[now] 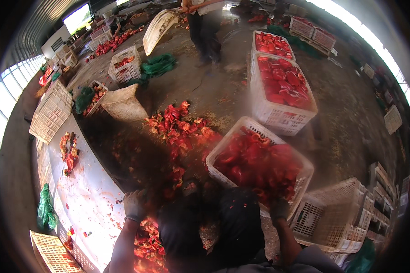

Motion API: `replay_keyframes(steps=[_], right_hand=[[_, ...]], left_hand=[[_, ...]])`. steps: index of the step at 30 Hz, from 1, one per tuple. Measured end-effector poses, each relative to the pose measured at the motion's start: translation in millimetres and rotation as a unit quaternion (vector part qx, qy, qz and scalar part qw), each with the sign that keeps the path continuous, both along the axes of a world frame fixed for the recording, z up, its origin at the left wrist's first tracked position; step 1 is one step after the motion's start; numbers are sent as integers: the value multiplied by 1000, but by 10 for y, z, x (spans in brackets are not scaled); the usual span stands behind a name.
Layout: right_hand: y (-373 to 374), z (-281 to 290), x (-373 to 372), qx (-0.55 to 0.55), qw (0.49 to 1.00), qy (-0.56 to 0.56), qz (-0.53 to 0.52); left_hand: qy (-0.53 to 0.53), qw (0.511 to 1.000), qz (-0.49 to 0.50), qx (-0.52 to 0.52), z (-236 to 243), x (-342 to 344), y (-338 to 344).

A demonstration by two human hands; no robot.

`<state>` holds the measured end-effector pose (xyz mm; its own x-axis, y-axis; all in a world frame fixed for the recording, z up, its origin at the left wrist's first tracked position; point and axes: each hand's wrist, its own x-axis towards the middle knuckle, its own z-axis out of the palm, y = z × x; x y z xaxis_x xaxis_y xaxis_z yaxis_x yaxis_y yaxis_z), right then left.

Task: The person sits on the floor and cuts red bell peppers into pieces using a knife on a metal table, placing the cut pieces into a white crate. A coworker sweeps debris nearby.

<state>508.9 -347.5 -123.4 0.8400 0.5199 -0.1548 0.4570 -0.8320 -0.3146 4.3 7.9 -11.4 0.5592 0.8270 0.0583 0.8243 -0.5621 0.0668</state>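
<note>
My gloved left hand [133, 204] is beside the edge of a pale, stained table [93, 204]; its fingers are partly blurred, and I cannot make out whether they grip it. My gloved right hand [280, 208] is at the near corner of a white crate [300, 175] full of red peppers [248, 159], its fingers dark and indistinct. Red pepper scraps [173, 120] lie on the floor beyond my knees, with more between my left arm and legs. Some scraps [69, 152] also lie on the table.
Stacked full crates [280, 113] stand ahead right, nested crates [328, 204] at right. A tilted crate [50, 111], pale sack [125, 102] and green nets [157, 66] are ahead left. A person [200, 36] stands beyond, holding a handled tool near a large pale object [159, 29].
</note>
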Motion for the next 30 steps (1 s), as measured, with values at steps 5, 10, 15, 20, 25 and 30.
replay_keyframes(steps=[5, 10, 15, 20, 25, 30], right_hand=[[117, 163, -90, 41, 995, 50, -71], [72, 177, -104, 49, 995, 33, -81], [130, 241, -116, 49, 997, 32, -58], [140, 155, -130, 63, 996, 44, -41], [-260, -505, 158, -37, 985, -144, 84], [-192, -532, 199, -163, 953, -163, 196]], left_hand=[[-20, 999, -15, 22, -36, -98, -1], [-19, 999, -32, 18, -98, -123, -7], [-5, 999, -31, 37, -100, -125, 15], [3, 1000, 9, -6, 73, -99, -54], [16, 1000, -3, -16, 150, 65, -15], [20, 999, 18, -19, 133, -37, -65]])
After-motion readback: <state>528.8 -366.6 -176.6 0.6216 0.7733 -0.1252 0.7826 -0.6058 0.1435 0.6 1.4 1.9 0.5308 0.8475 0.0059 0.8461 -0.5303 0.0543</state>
